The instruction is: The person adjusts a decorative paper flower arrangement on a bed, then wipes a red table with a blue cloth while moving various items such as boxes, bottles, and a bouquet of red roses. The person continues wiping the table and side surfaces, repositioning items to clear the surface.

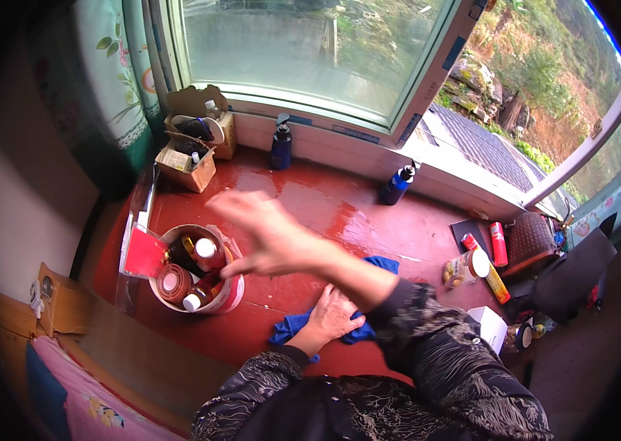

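Cloth [291,328] lies beneath left hand [329,314], grip unclear; empty right hand [266,234] spreads beyond it.

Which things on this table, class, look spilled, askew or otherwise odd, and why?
The shiny, uneven patches on the red tabletop, toward the window, look wet, perhaps from spilled or smeared liquid, though some may be reflections. The blue cloth lies crumpled under the left hand.
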`<state>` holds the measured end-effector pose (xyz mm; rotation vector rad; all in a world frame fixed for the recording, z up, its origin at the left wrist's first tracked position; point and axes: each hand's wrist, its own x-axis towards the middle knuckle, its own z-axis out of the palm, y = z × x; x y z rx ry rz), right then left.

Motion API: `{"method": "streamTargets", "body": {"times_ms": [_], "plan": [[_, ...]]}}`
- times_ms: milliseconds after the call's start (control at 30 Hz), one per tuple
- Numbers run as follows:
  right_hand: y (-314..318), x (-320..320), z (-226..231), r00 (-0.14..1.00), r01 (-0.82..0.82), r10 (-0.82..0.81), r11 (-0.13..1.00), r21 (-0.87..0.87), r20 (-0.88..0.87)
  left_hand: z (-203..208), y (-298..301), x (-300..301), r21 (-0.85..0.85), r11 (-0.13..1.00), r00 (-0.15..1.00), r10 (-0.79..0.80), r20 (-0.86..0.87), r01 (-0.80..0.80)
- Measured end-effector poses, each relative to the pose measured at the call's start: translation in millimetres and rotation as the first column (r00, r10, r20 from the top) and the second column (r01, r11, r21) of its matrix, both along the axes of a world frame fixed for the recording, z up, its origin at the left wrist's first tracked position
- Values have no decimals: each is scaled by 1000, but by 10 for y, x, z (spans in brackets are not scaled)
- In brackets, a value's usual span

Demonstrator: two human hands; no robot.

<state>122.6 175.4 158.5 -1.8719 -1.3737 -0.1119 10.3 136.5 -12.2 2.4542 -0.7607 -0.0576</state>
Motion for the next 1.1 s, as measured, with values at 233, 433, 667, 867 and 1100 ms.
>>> {"method": "streamTargets", "body": {"times_ms": [233,433,667,867,1100], "plan": [[-2610,1209,-560,96,977,-984,64,202,-150,27,-159,76,-295,954,976,114,183,-56],[-2804,1517,-1306,205,973,-957,222,-61,-206,-81,-19,955,-190,866,822,499,274,-462],[-2600,1623,-1352,158,964,-942,212,-160,-297,-94,125,2066,-186,568,518,815,258,-802],[-2751,1640,-1167,198,965,-935,239,-111,-293,-57,-171,2612,-73,615,592,779,208,-785],[-2450,1410,-316,406,910,-852,409,65,-332,180,-1016,2276,-171,881,890,454,38,-442]]}}
